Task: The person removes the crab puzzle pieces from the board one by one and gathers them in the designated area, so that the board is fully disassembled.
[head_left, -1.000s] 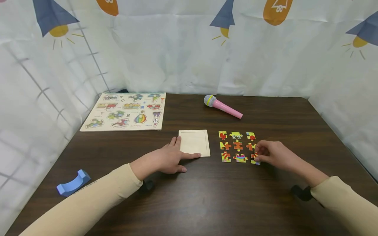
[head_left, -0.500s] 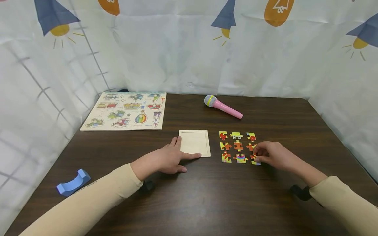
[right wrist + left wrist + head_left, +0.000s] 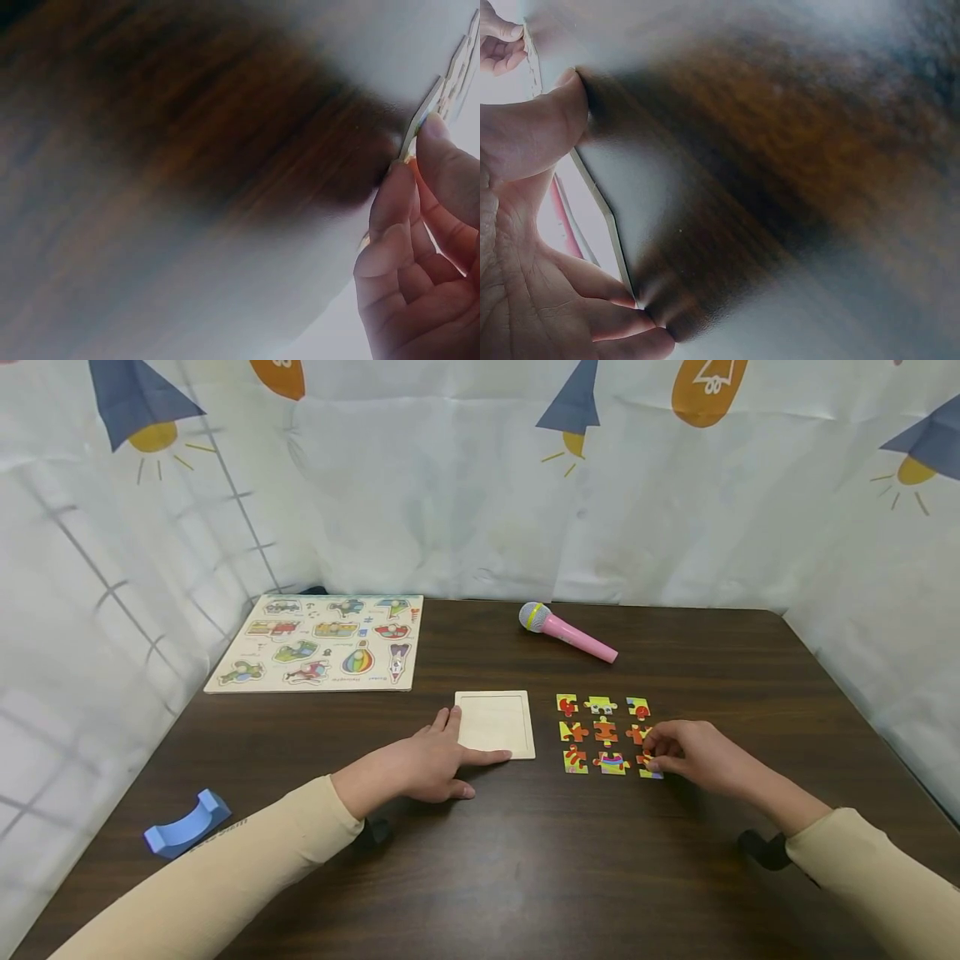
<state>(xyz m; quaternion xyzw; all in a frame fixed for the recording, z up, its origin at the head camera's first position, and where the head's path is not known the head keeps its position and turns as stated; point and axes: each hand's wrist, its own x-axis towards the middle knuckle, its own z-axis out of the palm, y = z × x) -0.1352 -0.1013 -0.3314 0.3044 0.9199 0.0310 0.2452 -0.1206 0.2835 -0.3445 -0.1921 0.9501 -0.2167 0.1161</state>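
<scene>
My left hand (image 3: 437, 766) lies spread at the left and near edges of a small square wooden puzzle tray (image 3: 495, 724), with straight fingers touching it. In the left wrist view the tray's thin edge (image 3: 615, 238) runs between thumb and fingers. To the tray's right, several yellow and red jigsaw pieces (image 3: 604, 732) are laid out in rows. My right hand (image 3: 697, 756) pinches the near right jigsaw piece (image 3: 649, 772) by its right side with thumb and fingers. That piece (image 3: 421, 118) shows edge-on at the fingertips in the right wrist view.
A large picture puzzle board (image 3: 315, 643) lies at the back left. Behind the jigsaw pieces is a pink toy microphone (image 3: 573, 637). A blue arch-shaped block (image 3: 187, 827) sits near the left forearm. A patterned curtain (image 3: 465, 485) hangs behind the dark wooden table (image 3: 525, 860).
The right hand has shifted very slightly at the near right piece. The left hand and the tray stay where they were; the whole view has drifted a little.
</scene>
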